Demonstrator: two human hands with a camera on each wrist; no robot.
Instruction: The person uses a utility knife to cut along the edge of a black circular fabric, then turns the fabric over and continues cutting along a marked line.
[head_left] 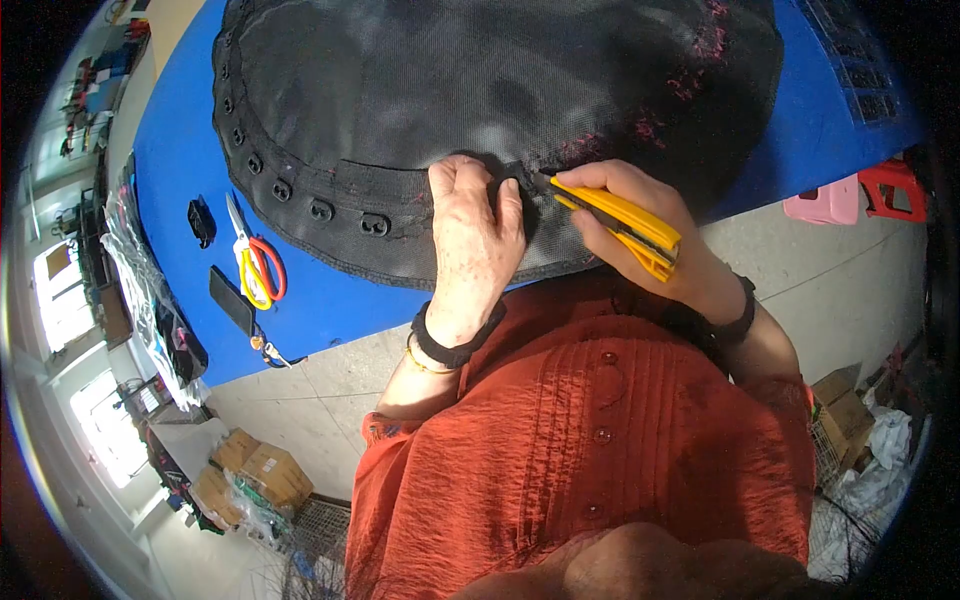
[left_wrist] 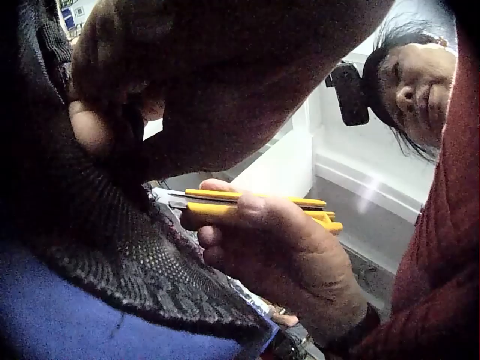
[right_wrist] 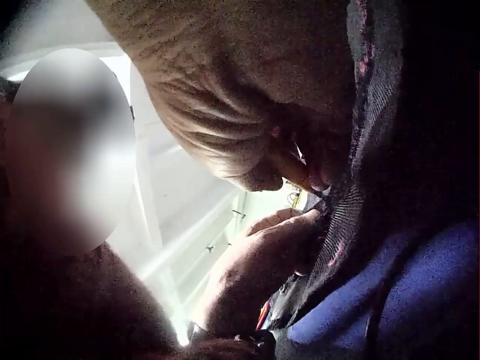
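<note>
— Where's the black mesh [head_left: 450, 90] lying?
— It's draping over the blue worktop's [head_left: 180, 160] near edge, and the left hand [head_left: 472, 240] is pinching its hem.
— And the right hand [head_left: 640, 235]?
— It's gripping the yellow knife [head_left: 625, 222], the tip touching that hem.

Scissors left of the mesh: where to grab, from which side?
Grip the scissors by the red and yellow handle loops, coming from the near table edge. They lie flat on the blue table, left of the black mesh, loops toward the person, blades pointing away, so fingers likely stay clear of the blades.
</note>
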